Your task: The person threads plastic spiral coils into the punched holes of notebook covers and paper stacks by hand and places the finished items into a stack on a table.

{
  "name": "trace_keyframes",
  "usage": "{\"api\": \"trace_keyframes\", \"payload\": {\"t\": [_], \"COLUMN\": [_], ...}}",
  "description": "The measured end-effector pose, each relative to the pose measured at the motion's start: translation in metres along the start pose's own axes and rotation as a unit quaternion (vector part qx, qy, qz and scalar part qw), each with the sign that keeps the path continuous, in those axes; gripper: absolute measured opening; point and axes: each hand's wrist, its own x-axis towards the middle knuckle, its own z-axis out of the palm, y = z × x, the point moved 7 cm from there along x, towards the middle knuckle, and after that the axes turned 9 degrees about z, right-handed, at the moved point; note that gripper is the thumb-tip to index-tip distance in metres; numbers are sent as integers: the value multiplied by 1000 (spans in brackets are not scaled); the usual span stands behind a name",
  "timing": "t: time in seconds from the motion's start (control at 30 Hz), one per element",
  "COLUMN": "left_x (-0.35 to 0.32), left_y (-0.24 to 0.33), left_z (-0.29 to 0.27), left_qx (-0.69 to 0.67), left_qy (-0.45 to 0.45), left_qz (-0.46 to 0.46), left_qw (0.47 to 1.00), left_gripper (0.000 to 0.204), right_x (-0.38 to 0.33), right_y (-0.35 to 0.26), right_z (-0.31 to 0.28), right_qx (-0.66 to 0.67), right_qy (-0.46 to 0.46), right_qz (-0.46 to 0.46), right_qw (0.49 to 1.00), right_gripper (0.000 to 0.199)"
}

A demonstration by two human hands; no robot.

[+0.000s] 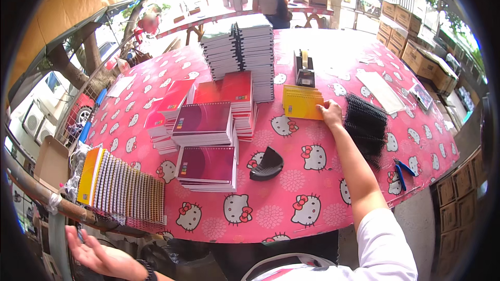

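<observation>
In the head view, the right hand is clamped on one pile of yellow rectangular notebooks, right of two purple-covered paper stacks; overlapping hides the notebooks' number. The left hand, with fingers extended, is apart, near left.

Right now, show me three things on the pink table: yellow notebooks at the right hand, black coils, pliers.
Yellow notebooks [303, 107]: head view, on the top cover.
Black coils [366, 125]: head view, middle of the pile.
Pliers [400, 178]: head view, on a blue handle.
</observation>
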Motion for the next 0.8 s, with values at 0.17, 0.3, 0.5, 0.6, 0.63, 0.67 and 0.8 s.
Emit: {"api": "trace_keyframes", "payload": {"t": [0.17,0.3,0.5,0.6,0.63,0.67,0.8], "left_x": [-63,-111,-163,-206,-207,-207,-217], "left_y": [72,151,216,210,207,203,196], "left_z": [63,112,154,157,158,157,157], "left_qx": [-267,-376,-282,-354,-345,-335,-298], "left_qy": [-95,-291,-507,-535,-540,-545,-558], "left_qz": [-55,8,76,63,69,74,115], "left_qw": [957,880,811,765,765,765,766], "left_gripper": [49,54,36,37,35,33,39], "right_x": [-4,-100,-265,-280,-273,-257,-148], "right_y": [-15,-82,-85,-67,-69,-69,-11], "right_z": [-37,-99,-116,-105,-109,-115,-155], "right_qx": [69,214,363,326,270,212,-11], "right_qy": [82,-9,-292,-342,-320,-295,-4], "right_qz": [-60,-91,-161,-110,-195,-279,-239], "right_qw": [992,973,870,874,887,889,971], "right_gripper": [15,15,22,24,22,21,15]}}
